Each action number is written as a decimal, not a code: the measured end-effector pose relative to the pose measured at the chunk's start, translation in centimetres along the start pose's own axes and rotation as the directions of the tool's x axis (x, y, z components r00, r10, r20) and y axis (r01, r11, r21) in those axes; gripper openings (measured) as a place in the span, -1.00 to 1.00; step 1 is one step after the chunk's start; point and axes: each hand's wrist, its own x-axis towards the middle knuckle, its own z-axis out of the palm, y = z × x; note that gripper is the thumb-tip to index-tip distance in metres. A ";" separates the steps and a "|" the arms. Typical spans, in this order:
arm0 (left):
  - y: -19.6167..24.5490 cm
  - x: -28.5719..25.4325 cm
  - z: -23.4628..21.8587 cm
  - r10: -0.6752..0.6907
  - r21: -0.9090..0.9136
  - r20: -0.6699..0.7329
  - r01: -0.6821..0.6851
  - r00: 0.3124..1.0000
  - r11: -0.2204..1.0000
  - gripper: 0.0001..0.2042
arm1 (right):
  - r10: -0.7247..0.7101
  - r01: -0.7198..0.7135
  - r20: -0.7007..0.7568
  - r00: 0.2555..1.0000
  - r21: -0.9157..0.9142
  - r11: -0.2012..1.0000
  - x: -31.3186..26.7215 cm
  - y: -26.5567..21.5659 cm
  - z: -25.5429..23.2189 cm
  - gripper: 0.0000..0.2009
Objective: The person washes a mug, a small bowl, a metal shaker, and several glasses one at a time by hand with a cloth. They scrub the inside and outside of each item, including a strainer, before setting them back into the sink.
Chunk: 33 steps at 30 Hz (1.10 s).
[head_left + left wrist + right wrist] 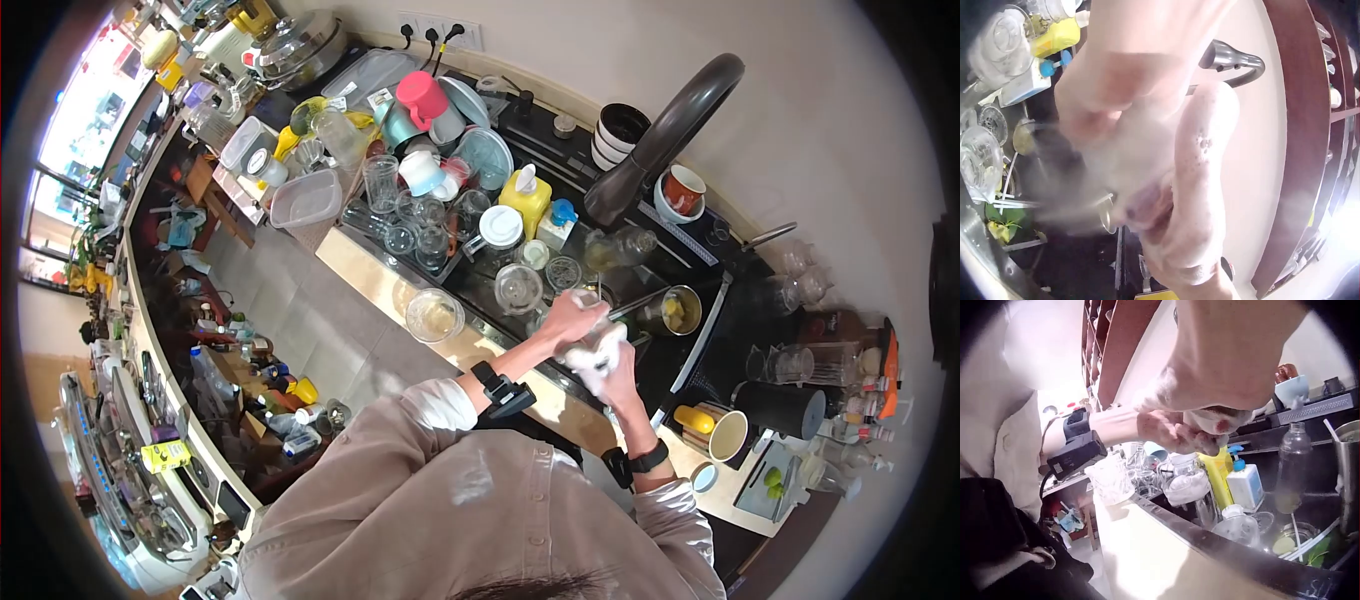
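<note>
Over the sink, the left hand (573, 324) and the foam-covered right hand (618, 378) are together, fingers curled round a foamy pale thing (590, 352). In the left wrist view the left hand (1125, 75) comes from above and the right hand (1200, 181) is on the right, soapy along its length; the thing between them is blurred. In the right wrist view the right hand (1229, 362) covers much of the foamy thing (1217, 420), with the left hand (1175, 432) against it. What the thing is, I cannot tell.
A dark faucet (690, 130) arches over the sink. Left of the hands stand several glasses, a yellow bottle (524, 203) and a white-lidded jug (500, 227). A metal cup (681, 311) is to the right. One clear container (435, 316) sits on the counter's front edge.
</note>
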 end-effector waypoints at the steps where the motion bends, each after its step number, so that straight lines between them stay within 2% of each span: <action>1: -0.1 -0.2 0.1 0.138 -0.005 -0.021 -0.138 0.990 0.990 -0.83 | 0.137 -0.116 -0.031 0.990 0.365 0.924 0.0 -0.9 0.0 -0.68; 2: -0.2 -0.5 0.3 0.274 -0.007 -0.041 -0.275 0.961 0.962 -0.84 | 0.226 -0.207 0.062 0.972 0.682 0.702 -0.4 0.1 0.2 -0.64; 3: -0.3 -0.9 0.1 0.358 -0.044 -0.008 -0.358 0.934 0.933 -0.88 | 0.267 -0.271 0.177 0.947 0.888 0.372 -1.0 1.9 0.7 -0.59; 4: -1.1 -0.6 0.1 0.512 -0.045 -0.027 -0.512 0.859 0.858 -0.91 | 0.258 -0.308 0.301 0.918 0.951 -0.017 -1.4 2.9 0.9 -0.54; 5: -0.8 -0.7 0.0 0.545 -0.079 -0.027 -0.545 0.838 0.835 -0.90 | 0.452 -0.329 0.314 0.835 0.943 -0.048 0.4 -0.7 0.1 -0.42; 6: -0.6 -0.9 -0.2 0.574 -0.112 -0.025 -0.573 0.819 0.812 -0.89 | 0.480 -0.349 0.369 0.796 0.927 -0.134 0.7 -1.1 -0.6 -0.35; 8: -0.8 -1.0 -0.3 0.570 -0.103 -0.031 -0.570 0.821 0.815 -0.87 | 0.524 -0.376 0.386 0.759 0.917 -0.131 1.0 -1.3 -0.9 -0.34; 11: -1.0 -0.2 0.0 0.534 -0.033 -0.030 -0.535 0.845 0.844 -0.80 | 0.511 -0.374 0.340 0.790 0.927 -0.039 0.8 -0.3 -0.6 -0.42; 12: -1.0 0.1 0.0 0.515 0.002 -0.030 -0.516 0.856 0.857 -0.77 | 0.546 -0.482 0.336 0.767 0.864 0.145 0.5 1.0 -0.4 -0.48; 13: -0.2 0.1 -0.5 0.274 -0.043 0.047 -0.272 0.961 0.961 -0.74 | 0.582 -0.574 0.324 0.746 0.756 0.314 -0.1 2.7 -0.2 -0.53; 14: 1.1 -0.1 -1.3 0.012 -0.066 0.131 -0.003 0.991 0.998 -0.71 | 0.616 -0.646 0.305 0.726 0.608 0.461 0.0 2.3 -0.3 -0.58; 15: 1.9 -0.4 -1.7 -0.248 -0.066 0.218 0.268 0.944 0.961 -0.69 | 0.139 -0.153 0.080 0.987 0.211 0.966 -0.3 1.6 -0.4 -0.69; 16: 2.0 -0.4 -1.4 -0.248 -0.024 0.122 0.253 0.961 0.967 -0.69 | -0.059 0.060 -0.034 0.998 0.016 0.998 0.5 -1.2 -0.3 -0.72; 17: 2.2 -0.2 -0.7 -0.237 0.019 0.025 0.237 0.971 0.971 -0.69 | 0.072 -0.071 -0.022 0.997 0.065 0.995 0.5 -1.0 0.0 -0.66; 18: 2.3 -0.1 -0.3 -0.221 0.065 -0.071 0.225 0.973 0.972 -0.69 | 0.202 -0.201 -0.004 0.979 0.113 0.973 0.3 -0.6 0.4 -0.60; 19: 1.9 -0.5 -0.6 -0.096 -0.007 -0.012 0.096 0.995 0.995 -0.71 | 0.350 -0.347 0.077 0.934 0.438 0.830 -0.1 0.4 0.9 -0.53; 20: 0.6 0.2 -0.4 0.007 -0.015 -0.041 -0.007 0.999 1.000 -0.69 | 0.448 -0.448 0.198 0.872 0.693 0.565 0.0 1.2 0.9 -0.41; 21: -1.5 0.9 -0.1 0.099 -0.022 -0.067 -0.100 0.993 0.995 -0.67 | 0.385 -0.424 0.301 0.872 0.858 0.289 0.0 2.1 0.5 -0.36; 22: -2.7 1.2 0.2 0.189 -0.027 -0.093 -0.192 0.978 0.981 -0.65 | 0.476 -0.350 0.270 0.837 0.933 0.088 0.9 0.0 0.2 -0.41; 24: -0.6 -0.6 -0.1 0.296 -0.126 -0.054 -0.300 0.954 0.945 -0.78 | 0.547 -0.298 0.380 0.746 0.925 -0.237 1.9 -2.7 -1.2 -0.48; 26: -0.2 -1.6 -0.4 0.392 -0.173 -0.036 -0.392 0.919 0.903 -0.86 | 0.417 -0.281 0.444 0.793 0.874 -0.395 1.8 -1.7 -1.5 -0.50; 27: -0.4 -1.7 -0.8 0.461 -0.129 -0.031 -0.461 0.887 0.878 -0.87 | 0.346 -0.278 0.465 0.815 0.837 -0.471 1.8 -1.4 -1.5 -0.51; 29: -1.1 -1.7 -1.3 0.586 -0.043 -0.010 -0.586 0.810 0.809 -0.87 | 0.422 -0.320 0.511 0.749 0.837 -0.445 2.0 -2.1 -1.7 -0.52; 30: -1.4 -1.6 -1.2 0.587 -0.052 -0.024 -0.587 0.809 0.808 -0.86 | 0.459 -0.341 0.529 0.714 0.835 -0.432 2.2 -2.3 -1.8 -0.52; 32: -0.9 -1.7 -1.1 0.590 -0.070 -0.051 -0.593 0.806 0.802 -0.84 | 0.488 -0.351 0.465 0.739 0.883 -0.310 2.2 -2.1 -1.5 -0.50; 33: -0.7 -1.7 -1.2 0.385 -0.121 -0.013 -0.384 0.923 0.915 -0.82 | 0.501 -0.354 0.434 0.749 0.901 -0.251 2.0 -1.8 -1.1 -0.49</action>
